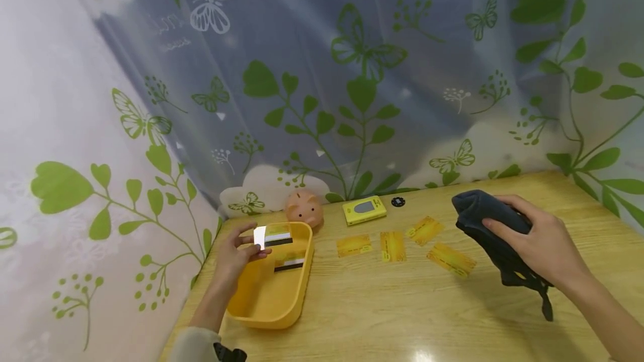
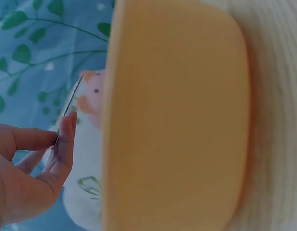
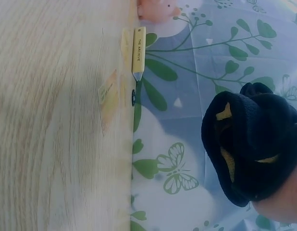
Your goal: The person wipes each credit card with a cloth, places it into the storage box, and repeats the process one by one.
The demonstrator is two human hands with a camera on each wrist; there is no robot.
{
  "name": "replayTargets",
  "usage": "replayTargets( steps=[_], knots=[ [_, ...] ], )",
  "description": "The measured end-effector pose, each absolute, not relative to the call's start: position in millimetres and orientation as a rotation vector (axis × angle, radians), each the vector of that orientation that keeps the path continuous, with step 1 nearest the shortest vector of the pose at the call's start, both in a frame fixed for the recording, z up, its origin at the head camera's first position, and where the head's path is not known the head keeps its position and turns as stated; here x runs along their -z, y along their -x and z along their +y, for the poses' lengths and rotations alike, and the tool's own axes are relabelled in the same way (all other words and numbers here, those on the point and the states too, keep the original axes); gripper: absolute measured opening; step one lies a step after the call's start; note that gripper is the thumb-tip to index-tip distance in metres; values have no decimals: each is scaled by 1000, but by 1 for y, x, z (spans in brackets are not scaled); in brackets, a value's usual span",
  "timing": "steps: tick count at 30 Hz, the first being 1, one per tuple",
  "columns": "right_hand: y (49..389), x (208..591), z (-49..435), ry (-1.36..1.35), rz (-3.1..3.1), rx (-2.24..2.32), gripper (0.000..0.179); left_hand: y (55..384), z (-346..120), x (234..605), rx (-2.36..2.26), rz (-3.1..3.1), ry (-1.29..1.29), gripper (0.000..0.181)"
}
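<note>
My left hand [image 1: 235,255] pinches a card [image 1: 278,237] with a dark stripe over the yellow bin [image 1: 297,306]. In the left wrist view that card [image 2: 73,98] is seen edge-on between thumb and fingers, beside the bin's wall [image 2: 177,115]. Inside the bin, another striped card [image 1: 289,264] leans near the far end. On the right, my right hand [image 1: 545,242] grips a dark blue cloth pouch [image 1: 478,214] above the table, with a cord dangling from it. The right wrist view shows the pouch's folded opening [image 3: 225,137] with yellowish bits inside.
A pink piggy bank [image 1: 304,211] stands behind the bin. Several yellow-orange cards [image 1: 392,246] lie on the wooden table [image 1: 382,312]. Farther back are a yellow box [image 1: 364,210] and a small black disc [image 1: 398,201]. A printed curtain [image 1: 312,99] hangs along the table's back edge.
</note>
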State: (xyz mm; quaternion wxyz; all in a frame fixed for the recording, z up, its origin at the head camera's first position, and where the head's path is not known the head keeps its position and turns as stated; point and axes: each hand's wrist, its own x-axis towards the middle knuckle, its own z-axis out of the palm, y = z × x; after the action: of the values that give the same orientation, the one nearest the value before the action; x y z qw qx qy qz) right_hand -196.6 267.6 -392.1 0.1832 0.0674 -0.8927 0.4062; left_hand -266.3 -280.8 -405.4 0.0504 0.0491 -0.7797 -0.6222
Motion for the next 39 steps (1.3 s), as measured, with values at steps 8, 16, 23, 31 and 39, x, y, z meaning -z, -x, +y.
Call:
replayTargets(
  steps=[8, 16, 23, 31, 39],
  knots=[
    [196, 395, 269, -199, -2522, -1192, 53, 274, -278, 429, 1840, -2483, -218, 52],
    [197, 395, 268, -206, -2523, -1203, 53, 276, -271, 437, 1720, -2586, -229, 51],
    [194, 393, 267, -202, -2533, -1244, 52, 277, -265, 441, 1570, -2672, -198, 52],
    [193, 393, 266, -215, -2503, -1269, 49, 277, -264, 444, 1389, -2792, -180, 46],
    [194, 394, 267, -222, -2502, -1304, 49, 276, -266, 444, 1372, -2822, -199, 44]
  ],
)
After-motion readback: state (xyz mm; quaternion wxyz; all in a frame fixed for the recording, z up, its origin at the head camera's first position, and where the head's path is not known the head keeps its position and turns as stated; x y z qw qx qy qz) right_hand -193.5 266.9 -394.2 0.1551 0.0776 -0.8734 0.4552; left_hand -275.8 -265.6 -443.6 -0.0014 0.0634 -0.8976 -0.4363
